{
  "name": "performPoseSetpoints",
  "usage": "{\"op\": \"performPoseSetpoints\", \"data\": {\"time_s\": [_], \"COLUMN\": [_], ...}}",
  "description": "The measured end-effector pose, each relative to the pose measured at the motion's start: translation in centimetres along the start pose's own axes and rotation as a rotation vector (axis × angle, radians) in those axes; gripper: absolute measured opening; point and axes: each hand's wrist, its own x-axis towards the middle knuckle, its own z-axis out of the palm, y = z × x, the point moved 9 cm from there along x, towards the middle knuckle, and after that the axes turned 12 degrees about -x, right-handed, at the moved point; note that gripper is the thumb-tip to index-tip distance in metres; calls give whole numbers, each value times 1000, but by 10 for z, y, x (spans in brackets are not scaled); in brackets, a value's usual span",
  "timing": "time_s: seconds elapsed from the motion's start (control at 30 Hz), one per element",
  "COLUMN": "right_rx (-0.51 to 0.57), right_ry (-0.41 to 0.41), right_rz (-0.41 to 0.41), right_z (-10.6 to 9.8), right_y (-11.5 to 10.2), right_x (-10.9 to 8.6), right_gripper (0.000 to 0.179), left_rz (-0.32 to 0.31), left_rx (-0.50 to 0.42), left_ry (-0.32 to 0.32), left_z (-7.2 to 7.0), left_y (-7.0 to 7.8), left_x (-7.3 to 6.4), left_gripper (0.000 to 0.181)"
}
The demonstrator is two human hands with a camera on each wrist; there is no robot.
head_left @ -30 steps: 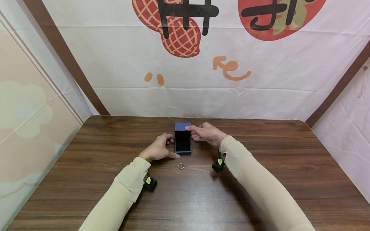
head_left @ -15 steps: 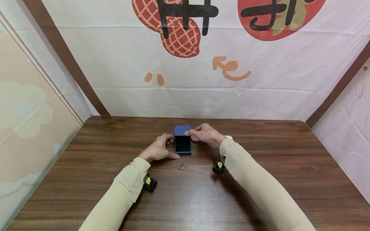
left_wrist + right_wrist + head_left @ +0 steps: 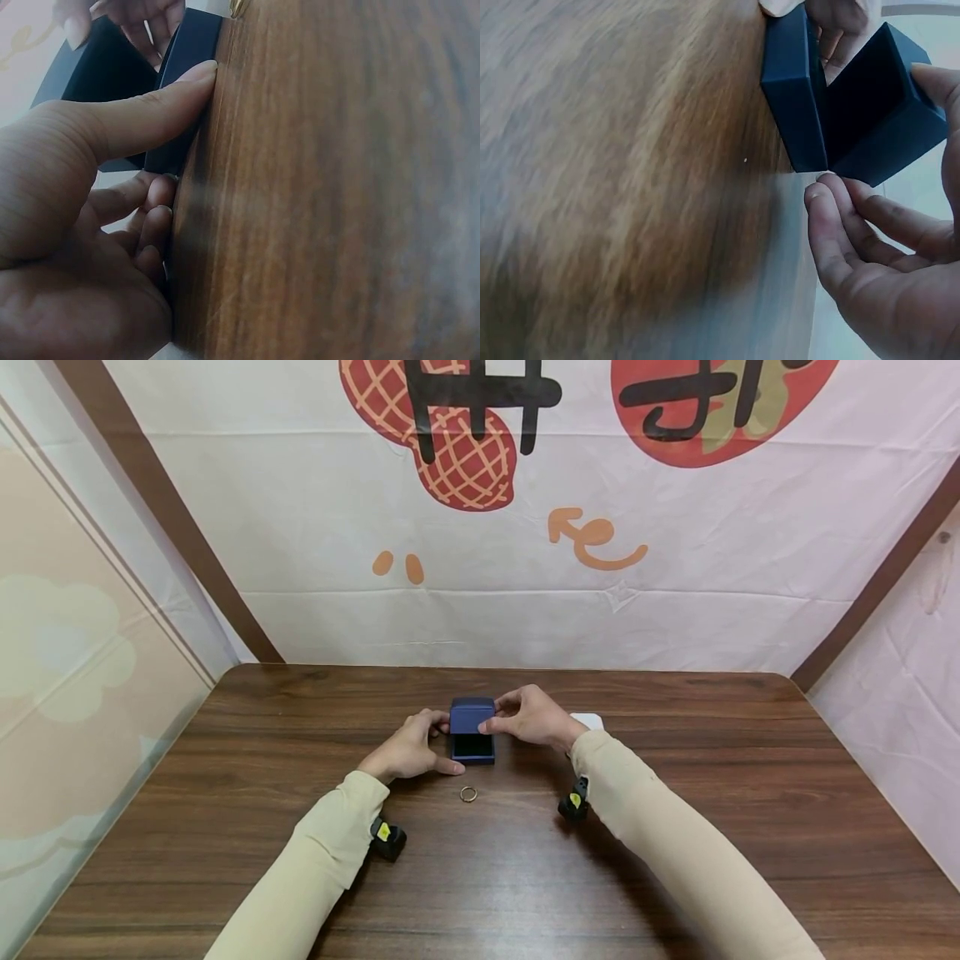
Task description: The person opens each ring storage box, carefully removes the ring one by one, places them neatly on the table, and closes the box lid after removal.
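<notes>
A small blue ring box (image 3: pixel 472 718) with a dark inside stands on the wooden table, its lid tilted part-way down over the base. My left hand (image 3: pixel 408 747) holds the base from the left, thumb along its front side and fingers curled at its left. On the lid's front edge lies the thumb of my right hand (image 3: pixel 536 718), whose other fingers bend toward the hinge side, as the right wrist view shows of the box (image 3: pixel 840 105). A gold-coloured ring (image 3: pixel 468 794) lies on the table just in front of the box.
A white object (image 3: pixel 587 721) lies partly hidden behind my right wrist. The brown wooden table (image 3: pixel 480 893) ends at the back near a printed fabric wall (image 3: pixel 315 527). Black wrist cameras (image 3: pixel 387 839) hang below both sleeves.
The box lid has swung forward and down from upright, with my right thumb staying on it. My right hand has shifted slightly toward me; the left hand and the ring stay put.
</notes>
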Motion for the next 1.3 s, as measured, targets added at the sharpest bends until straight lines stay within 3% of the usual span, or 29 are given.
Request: {"op": "performPoseSetpoints", "data": {"time_s": [0.3, 0.6, 0.8, 1.1, 1.3], "right_rx": [-268, -353, -367, -319, -284], "right_ry": [53, 106, 119, 196, 263], "right_rz": [-207, -262, -237, -229, -211], "right_z": [4, 5, 1, -46, -84], "right_y": [-20, -27, -26, -14, 9], "right_x": [-11, -18, -23, -47, -70], "right_gripper": [71, 69, 77, 77, 71], "left_rz": [-14, -14, -48, -11, 78], "left_rx": [-2, -3, -22, -34, 32], "left_ry": [-3, 3, 10, -7, -27], "left_z": [0, 0, 0, -2, -12], "left_y": [-1, 1, -1, 1, 25], "left_x": [0, -1, -3, -2, -7], "left_gripper": [82, 83, 84, 93, 98]}}
